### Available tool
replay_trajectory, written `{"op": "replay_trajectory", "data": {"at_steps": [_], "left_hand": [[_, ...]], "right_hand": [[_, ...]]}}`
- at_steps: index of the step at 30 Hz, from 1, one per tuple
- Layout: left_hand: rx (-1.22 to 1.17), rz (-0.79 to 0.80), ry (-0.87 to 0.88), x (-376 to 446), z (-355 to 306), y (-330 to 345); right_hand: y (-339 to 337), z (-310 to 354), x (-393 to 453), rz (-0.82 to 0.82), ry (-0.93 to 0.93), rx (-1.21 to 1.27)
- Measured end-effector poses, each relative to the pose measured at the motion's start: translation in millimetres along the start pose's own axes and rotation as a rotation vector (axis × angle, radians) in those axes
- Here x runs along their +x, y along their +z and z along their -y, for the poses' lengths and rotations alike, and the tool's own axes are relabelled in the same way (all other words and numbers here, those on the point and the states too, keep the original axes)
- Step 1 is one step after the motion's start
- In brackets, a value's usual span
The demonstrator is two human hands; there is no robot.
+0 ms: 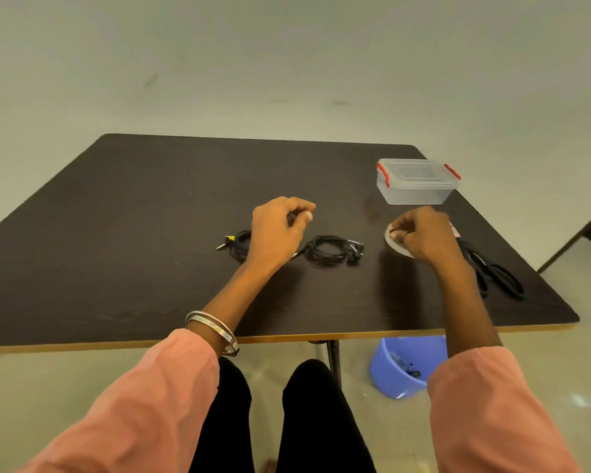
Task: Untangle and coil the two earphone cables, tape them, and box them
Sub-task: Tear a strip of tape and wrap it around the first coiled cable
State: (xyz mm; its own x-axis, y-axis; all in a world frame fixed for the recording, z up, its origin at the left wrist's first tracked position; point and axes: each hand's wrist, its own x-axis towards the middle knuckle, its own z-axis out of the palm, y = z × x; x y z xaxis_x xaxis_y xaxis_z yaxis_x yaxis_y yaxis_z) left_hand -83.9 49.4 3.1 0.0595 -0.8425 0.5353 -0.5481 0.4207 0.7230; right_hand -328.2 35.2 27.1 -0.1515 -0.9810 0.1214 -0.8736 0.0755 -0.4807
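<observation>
Left hand (278, 230) curled over left cable (238, 245), fingertips pinching something dark; exact hold unclear. Second cable (331, 249) coiled just right of it. Right hand (420, 235) grips tape (394, 245). Box (417, 180) beyond, lid on. Cables light, limp, springy: pinch across whole coil.

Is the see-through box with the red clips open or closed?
Closed. The clear box has its lid sitting flat on top, with the red clips down at both ends. It looks empty inside.
</observation>
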Motion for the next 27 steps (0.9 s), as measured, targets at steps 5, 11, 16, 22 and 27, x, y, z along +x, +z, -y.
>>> {"op": "replay_trajectory", "data": {"at_steps": [5,11,16,22,27], "left_hand": [[0.008,0.093,0.051,-2,-14,28],[-0.019,0.126,0.016,1,-21,32],[-0.065,0.148,-0.012,8,-24,24],[-0.051,-0.046,-0.041,9,-19,12],[-0.044,-0.104,-0.111,8,-10,-4]], "right_hand": [[9,-13,-5,0.075,0.026,-0.157],[14,-9,-9,-0.037,-0.101,0.004],[12,19,-15,-0.051,-0.406,0.149],[15,61,-17,0.004,-0.639,0.193],[25,77,-19,0.051,-0.649,0.194]]}}
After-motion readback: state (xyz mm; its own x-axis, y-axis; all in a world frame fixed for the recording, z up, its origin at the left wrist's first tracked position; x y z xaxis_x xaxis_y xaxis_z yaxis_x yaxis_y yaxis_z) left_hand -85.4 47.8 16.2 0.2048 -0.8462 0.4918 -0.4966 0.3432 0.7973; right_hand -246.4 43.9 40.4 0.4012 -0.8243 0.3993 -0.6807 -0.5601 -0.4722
